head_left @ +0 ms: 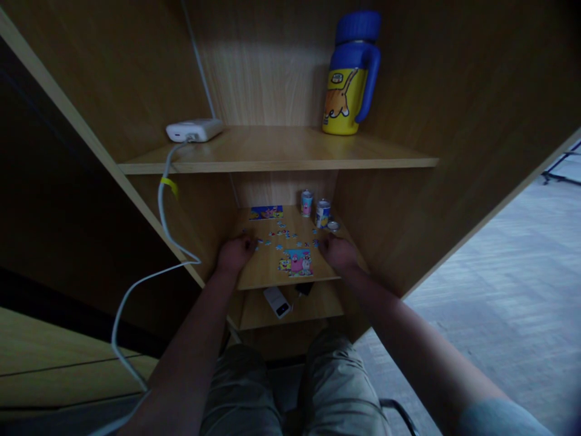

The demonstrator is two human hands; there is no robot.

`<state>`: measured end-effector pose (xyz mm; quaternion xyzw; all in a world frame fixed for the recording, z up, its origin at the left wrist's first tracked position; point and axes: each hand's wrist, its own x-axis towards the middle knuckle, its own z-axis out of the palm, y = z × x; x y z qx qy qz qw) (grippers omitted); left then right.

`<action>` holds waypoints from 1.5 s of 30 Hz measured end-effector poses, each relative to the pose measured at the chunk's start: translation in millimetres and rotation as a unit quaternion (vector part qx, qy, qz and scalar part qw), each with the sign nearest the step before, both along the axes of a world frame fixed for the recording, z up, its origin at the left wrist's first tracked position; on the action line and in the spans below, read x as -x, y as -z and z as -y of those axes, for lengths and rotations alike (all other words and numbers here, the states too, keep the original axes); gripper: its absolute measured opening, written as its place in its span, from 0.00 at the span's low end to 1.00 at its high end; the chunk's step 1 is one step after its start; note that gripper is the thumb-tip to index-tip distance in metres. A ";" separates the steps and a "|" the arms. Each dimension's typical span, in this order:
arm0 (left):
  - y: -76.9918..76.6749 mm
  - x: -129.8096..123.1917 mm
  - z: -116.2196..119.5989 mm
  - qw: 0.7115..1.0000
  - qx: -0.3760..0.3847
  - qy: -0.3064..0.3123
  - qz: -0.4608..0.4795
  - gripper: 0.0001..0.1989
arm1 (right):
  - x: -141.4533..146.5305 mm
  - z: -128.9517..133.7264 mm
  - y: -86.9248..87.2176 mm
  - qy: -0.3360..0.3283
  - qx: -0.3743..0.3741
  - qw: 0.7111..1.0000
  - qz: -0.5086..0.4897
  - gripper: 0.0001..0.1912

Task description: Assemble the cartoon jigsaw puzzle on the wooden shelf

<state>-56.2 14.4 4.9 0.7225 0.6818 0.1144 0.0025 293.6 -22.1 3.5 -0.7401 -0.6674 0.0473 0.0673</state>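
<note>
1. Two trousered legs [254, 387] are nearest; just beyond, the lower shelf [318, 307] holds a white device with a dark display [275, 301], lying aslant.
2. On the middle shelf [254, 277], near its front edge and right of centre, lies the partly assembled jigsaw puzzle [299, 263]. Its picture's top points far; the slightly longer axis runs left to right.
3. The left hand [236, 252] rests at the shelf's left side, fingers curled together; I cannot tell whether they clamp a piece.
4. The right hand [338, 251] is right of the puzzle, fingers likewise curled in, their grip hidden.
5. Loose jigsaw pieces [278, 247] are scattered between and beyond the hands.
6. Far right, two printed cans stand upright, the nearer [322, 214] beside a round metal lid [333, 226], the other [306, 204] farther back; their contents cannot be seen.
7. Far left, a flat cartoon picture card [266, 212] lies lengthwise left to right.
8. Above, the upper shelf [272, 147] bears a cabled white device [195, 129] left and a blue-and-yellow handled bottle [347, 85] right, upright and capped.
</note>
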 end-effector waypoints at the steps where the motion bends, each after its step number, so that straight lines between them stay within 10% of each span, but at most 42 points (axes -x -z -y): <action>1: 0.4 0.2 -0.1 1.000 0.000 0.001 0.000 0.25 | -0.2 -0.3 0.2 -0.001 0.002 1.000 0.001 0.27; 45: -1.6 -0.9 1.2 1.000 -0.002 0.011 0.013 0.25 | -1.0 0.5 0.2 -0.012 0.001 1.000 -0.001 0.31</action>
